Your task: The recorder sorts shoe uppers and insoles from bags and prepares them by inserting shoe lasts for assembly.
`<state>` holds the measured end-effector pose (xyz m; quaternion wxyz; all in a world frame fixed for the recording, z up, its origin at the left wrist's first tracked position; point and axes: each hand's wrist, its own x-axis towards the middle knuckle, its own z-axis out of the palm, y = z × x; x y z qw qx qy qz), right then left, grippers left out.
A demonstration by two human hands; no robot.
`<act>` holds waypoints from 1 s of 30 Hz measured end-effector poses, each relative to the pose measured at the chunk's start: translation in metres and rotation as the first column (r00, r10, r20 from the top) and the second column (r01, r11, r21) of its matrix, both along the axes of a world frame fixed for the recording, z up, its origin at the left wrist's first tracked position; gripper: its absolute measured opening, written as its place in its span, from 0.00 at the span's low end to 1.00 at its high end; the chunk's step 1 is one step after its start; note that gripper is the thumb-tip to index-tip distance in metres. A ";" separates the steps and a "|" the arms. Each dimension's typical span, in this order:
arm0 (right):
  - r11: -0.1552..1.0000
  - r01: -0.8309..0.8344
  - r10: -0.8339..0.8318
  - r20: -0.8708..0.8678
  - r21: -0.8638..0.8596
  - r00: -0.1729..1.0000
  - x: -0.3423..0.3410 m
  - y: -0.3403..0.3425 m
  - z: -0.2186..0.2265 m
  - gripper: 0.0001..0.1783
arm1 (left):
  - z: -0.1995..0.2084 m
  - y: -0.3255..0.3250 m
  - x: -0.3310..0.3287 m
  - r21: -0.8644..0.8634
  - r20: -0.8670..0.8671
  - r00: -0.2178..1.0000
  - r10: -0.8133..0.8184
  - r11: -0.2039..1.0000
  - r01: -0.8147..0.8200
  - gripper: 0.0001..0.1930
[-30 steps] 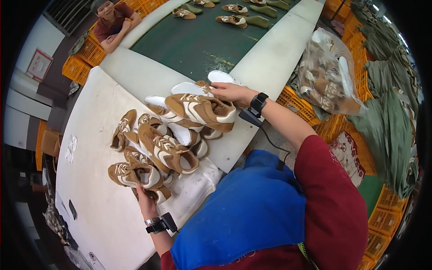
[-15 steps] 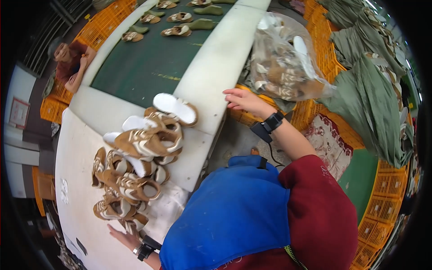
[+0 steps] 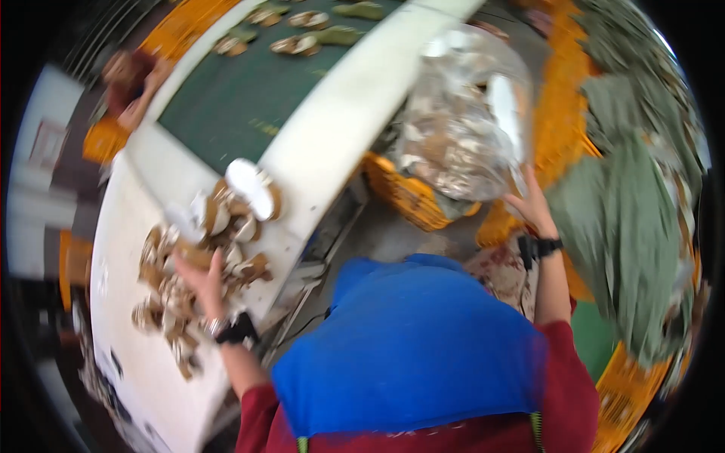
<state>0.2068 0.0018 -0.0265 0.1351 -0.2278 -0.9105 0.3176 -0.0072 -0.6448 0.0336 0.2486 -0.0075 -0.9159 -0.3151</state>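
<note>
My left hand (image 3: pixel 201 282) is over a heap of brown-and-white sneakers (image 3: pixel 177 298), its thumb and fingers apart and nothing seen in it; blur hides whether it touches them. At the heap's far end one shoe lies with its white sole (image 3: pixel 251 189) turned up. On my right, a clear plastic bag (image 3: pixel 453 136) full of similar brown-and-white shoes stands on an orange crate (image 3: pixel 404 198). My right hand (image 3: pixel 535 208) is at the bag's near right edge, thumb spread from the outstretched fingers; I cannot tell whether it touches the plastic.
A green conveyor belt (image 3: pixel 242 109) between white worktop edges (image 3: pixel 332 113) carries shoe uppers and green shoe lasts (image 3: pixel 336 35). Beyond its left side sits another person (image 3: pixel 132 87). Grey-green cloths (image 3: pixel 619 234) drape over orange crates at right.
My left hand has moved from the near end of the sneaker heap up over its middle. My right hand has swung right from the worktop edge to the bag. The view has shifted.
</note>
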 end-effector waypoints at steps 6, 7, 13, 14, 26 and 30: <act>0.976 0.139 -0.127 0.080 -0.168 0.989 -0.005 0.034 -0.032 0.27 | 0.005 0.007 -0.021 0.311 0.050 0.984 0.169 0.934 -0.176 0.43; 0.977 0.131 -0.120 0.072 -0.171 0.990 -0.006 0.033 -0.025 0.27 | 0.025 0.016 -0.022 0.194 0.002 0.981 0.193 0.963 -0.189 0.42; 0.942 0.030 -0.028 0.013 -0.334 1.000 -0.034 0.047 0.022 0.12 | 0.134 0.048 -0.080 -0.093 -0.121 0.969 0.215 0.970 -0.227 0.42; 0.910 0.058 -0.031 0.072 -0.410 0.997 -0.052 0.037 0.046 0.12 | 0.135 0.024 -0.099 -0.220 -0.113 0.964 0.239 0.940 -0.259 0.44; 0.814 -0.096 0.049 -0.096 -0.574 0.994 -0.137 0.012 0.060 0.07 | 0.073 0.357 -0.189 -0.096 0.166 0.616 -0.770 0.609 0.788 0.40; 0.711 -0.405 0.477 -0.028 -0.575 0.878 -0.128 -0.018 0.060 0.08 | 0.051 0.542 -0.219 -0.159 0.068 0.274 -0.959 0.260 0.952 0.55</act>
